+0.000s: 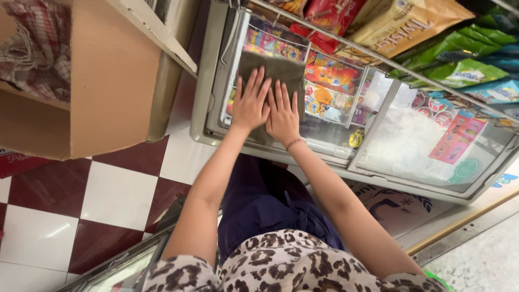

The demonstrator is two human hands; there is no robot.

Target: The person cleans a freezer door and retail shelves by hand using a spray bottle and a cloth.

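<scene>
Both hands, left hand (250, 104) & right hand (283, 114), fingers spread flat on grey cloth (273, 73); long axis runs away from body.

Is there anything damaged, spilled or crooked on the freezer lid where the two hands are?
Nothing stands out. Both hands, left hand and right hand, press flat on a grey-green cloth lying on the glass lid of the chest freezer. The glass looks whole, no spill shows, and the packets inside sit in their baskets.
</scene>
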